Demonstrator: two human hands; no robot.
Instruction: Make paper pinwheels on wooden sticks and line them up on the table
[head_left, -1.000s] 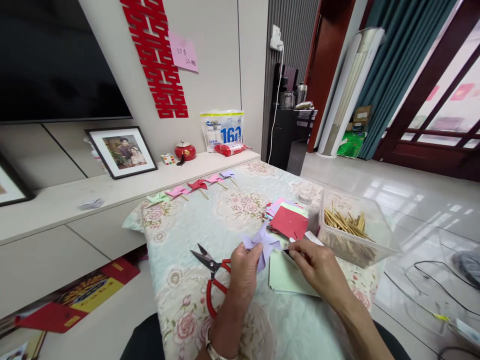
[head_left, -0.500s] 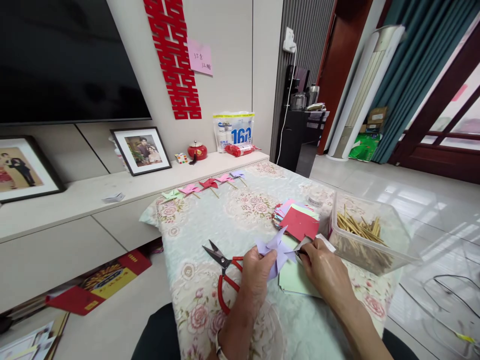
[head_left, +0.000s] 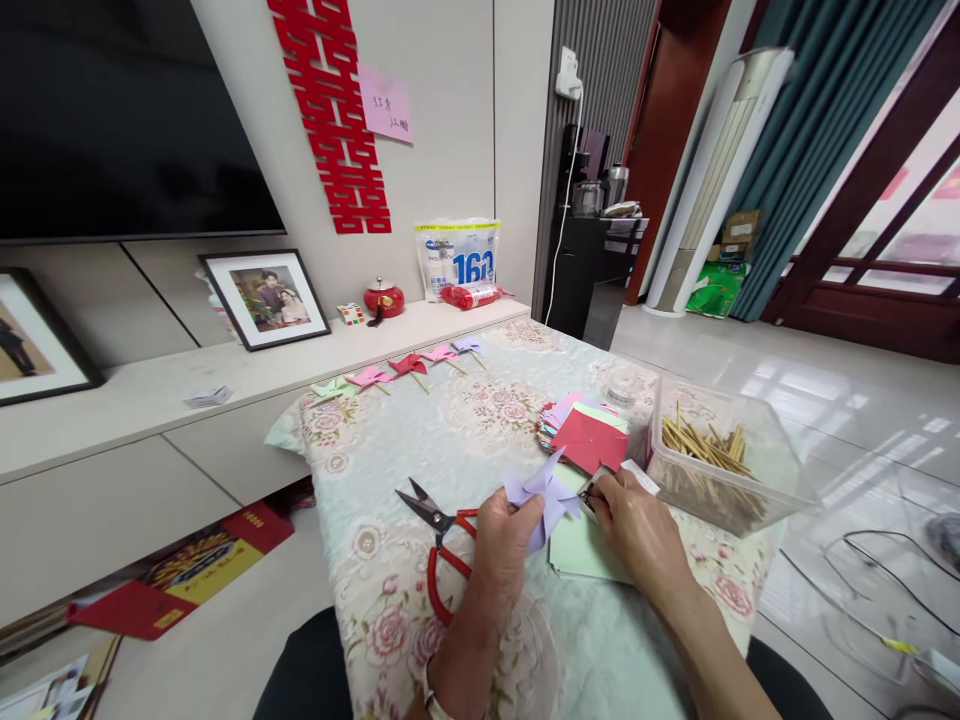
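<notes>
My left hand [head_left: 504, 535] pinches a lilac paper pinwheel [head_left: 545, 500] between thumb and fingers, just above the table. Close to its right, my right hand [head_left: 631, 512] has its fingers closed near a small whitish packet [head_left: 590, 488] with dark bits in it; what the fingertips hold is too small to make out. Beneath the hands lies a stack of pale green paper squares [head_left: 581, 550]. Red-handled scissors [head_left: 441, 528] rest with blades apart, partly behind my left forearm. A pile of coloured paper with a red sheet [head_left: 591, 440] on top sits beyond my right hand.
Several finished pinwheels [head_left: 409, 366] on sticks line the far table edge. A clear plastic box [head_left: 739, 502] of thin wooden sticks stands at the right, with a roll of clear tape [head_left: 619, 393] behind it. The white cabinet [head_left: 247, 383] runs along the table's far side.
The view has shifted slightly right. My right hand has drawn a little away from the pinwheel's edge, its fingertips now at the small packet. My left hand keeps its pinch.
</notes>
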